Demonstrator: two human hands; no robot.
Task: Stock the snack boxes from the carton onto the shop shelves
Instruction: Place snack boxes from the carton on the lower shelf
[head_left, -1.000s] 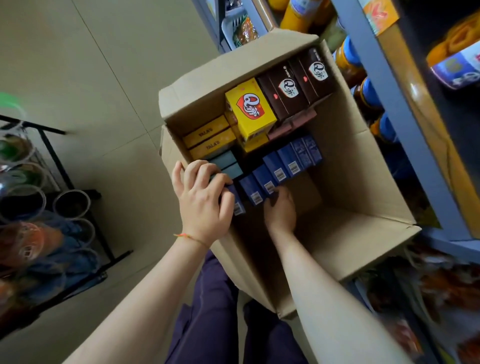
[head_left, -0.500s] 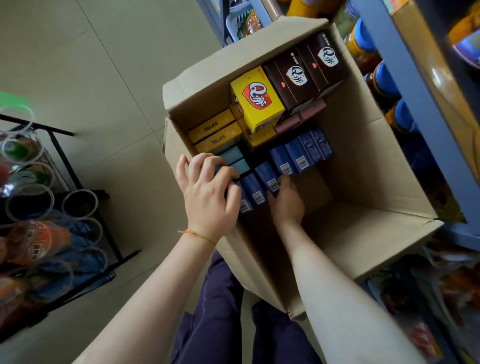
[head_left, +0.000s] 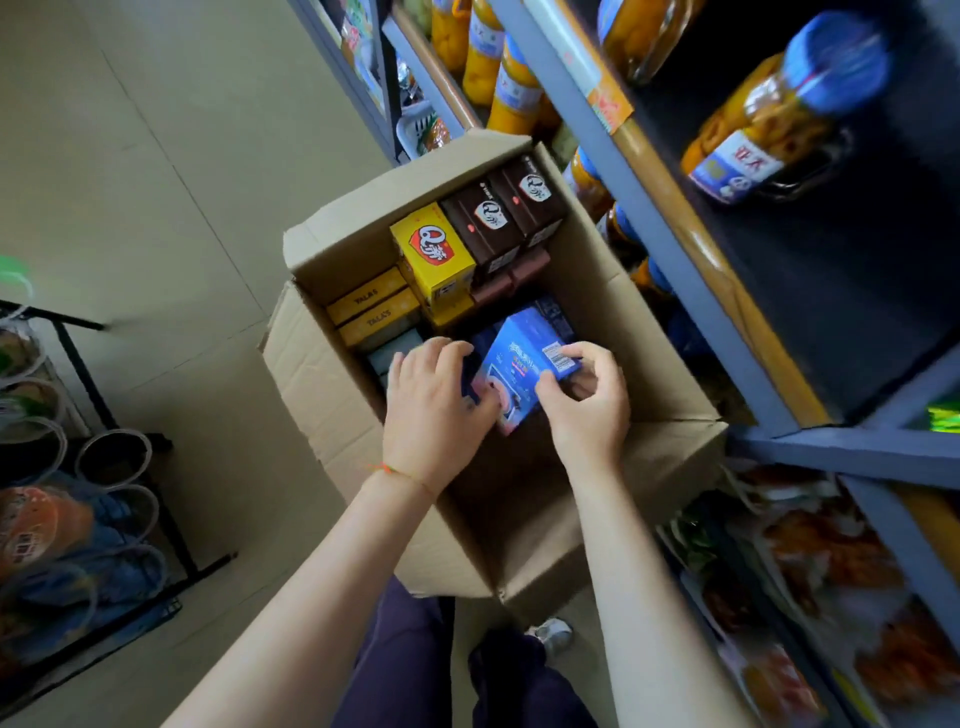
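At the far left stands a black wire rack (head_left: 104, 426) holding blurred clear-lidded cups; beyond it lies pale tiled floor (head_left: 156, 182). In the middle sits the open cardboard carton (head_left: 332, 374), its flaps folded out. Inside, toward its left wall, lie two flat yellow boxes (head_left: 371, 306); just right of them an upright yellow snack box (head_left: 434, 254), and farther right two brown snack boxes (head_left: 506, 215) along the far wall. Nearer, over the carton's middle, the left hand (head_left: 434, 410) curls its fingers around the left edge of a blue snack box (head_left: 522, 371); the right hand (head_left: 587, 400) pinches the same box at its right edge, thumb on the printed face, fingers by the barcode; the box is tilted and raised above the other blue boxes, which are mostly hidden beneath it. The two hands are close together, clamped on that one box. To the right rise grey shop shelves (head_left: 623, 171); jars of yellow fruit (head_left: 779, 109) with blue lids stand on them, and blurred packets (head_left: 831, 571) fill the near lower shelf.
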